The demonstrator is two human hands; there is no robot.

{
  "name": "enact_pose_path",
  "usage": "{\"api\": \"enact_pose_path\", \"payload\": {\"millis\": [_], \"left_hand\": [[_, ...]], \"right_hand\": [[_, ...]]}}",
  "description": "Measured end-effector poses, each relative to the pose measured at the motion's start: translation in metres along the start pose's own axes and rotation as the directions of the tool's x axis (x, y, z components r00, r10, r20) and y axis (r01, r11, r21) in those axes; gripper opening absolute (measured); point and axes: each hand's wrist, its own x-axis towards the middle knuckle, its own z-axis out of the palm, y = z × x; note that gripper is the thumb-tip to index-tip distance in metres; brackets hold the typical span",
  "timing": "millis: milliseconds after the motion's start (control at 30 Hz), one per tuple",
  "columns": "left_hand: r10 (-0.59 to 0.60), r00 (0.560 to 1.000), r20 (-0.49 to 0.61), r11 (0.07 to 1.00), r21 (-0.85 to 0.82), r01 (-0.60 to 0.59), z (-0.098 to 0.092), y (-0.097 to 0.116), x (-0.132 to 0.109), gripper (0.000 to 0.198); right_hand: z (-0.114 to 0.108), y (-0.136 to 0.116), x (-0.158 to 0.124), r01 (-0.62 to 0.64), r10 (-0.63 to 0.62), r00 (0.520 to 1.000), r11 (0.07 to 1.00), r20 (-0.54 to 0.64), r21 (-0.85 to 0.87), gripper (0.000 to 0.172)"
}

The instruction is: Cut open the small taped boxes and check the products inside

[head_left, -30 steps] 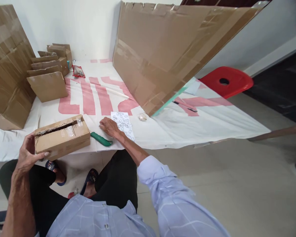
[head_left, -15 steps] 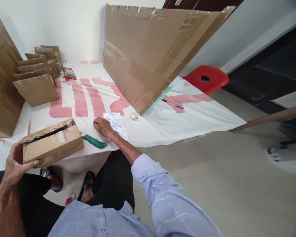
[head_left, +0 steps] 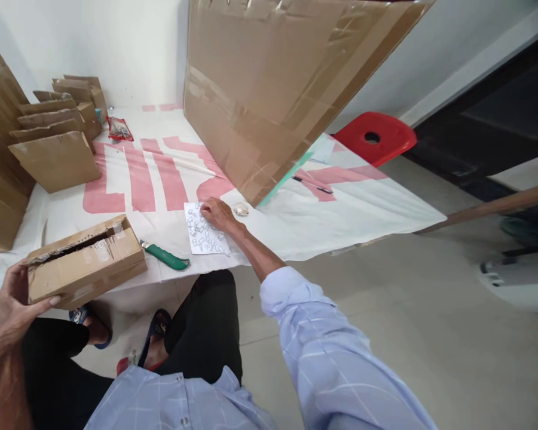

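My left hand (head_left: pixel 15 307) grips the near left end of a small cardboard box (head_left: pixel 103 266), thumb along its front side. A long ragged slot runs along the box's top; its inside is dark. My right hand (head_left: pixel 219 215) is over the upper right of a white sheet of paper (head_left: pixel 189 210), its fingers bent and pressed together at the sheet. Any item between them is hidden. Many small, pale outlined pieces are scattered over the sheet. Between box and paper lies a green-handled utility knife (head_left: pixel 167 257). A small shiny clear item (head_left: pixel 241 209) sits just right of the hand.
A large cardboard panel (head_left: pixel 269 89) stands tilted behind the paper. Several folded cardboard pieces (head_left: pixel 58 161) stand at the left, near a red packet (head_left: pixel 119 128). A pen (head_left: pixel 312 185) lies on the cloth-covered table (head_left: pixel 363 209). Beyond it stands a red stool (head_left: pixel 376 138).
My right hand has moved right and slightly up, from the paper's left edge to its upper right, uncovering more of the sheet. My left hand still holds the box.
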Motion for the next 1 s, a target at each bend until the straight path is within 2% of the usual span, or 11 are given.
{"api": "enact_pose_path", "payload": {"millis": [133, 433, 733, 1000], "left_hand": [[0.002, 1.000, -0.004, 1.000, -0.003, -0.002, 0.000, -0.001, 0.001, 0.103], [0.053, 0.999, -0.004, 0.999, -0.002, -0.053, -0.007, -0.020, 0.005, 0.109], [0.034, 0.999, 0.018, 0.999, -0.039, -0.033, -0.003, -0.014, 0.002, 0.106], [-0.010, 0.999, 0.039, 0.998, -0.061, 0.012, 0.000, -0.001, -0.003, 0.110]], "right_hand": [[0.005, -0.003, 0.005, 0.023, -0.023, 1.000, 1.000, 0.013, -0.002, 0.023], [0.010, -0.003, 0.008, 0.031, -0.031, 1.000, 0.997, 0.002, -0.068, 0.024], [0.011, -0.017, 0.006, 0.046, -0.042, 0.999, 0.983, 0.028, -0.177, 0.027], [0.006, -0.018, 0.000, 0.052, -0.042, 0.998, 0.981, 0.054, -0.187, 0.021]]}}
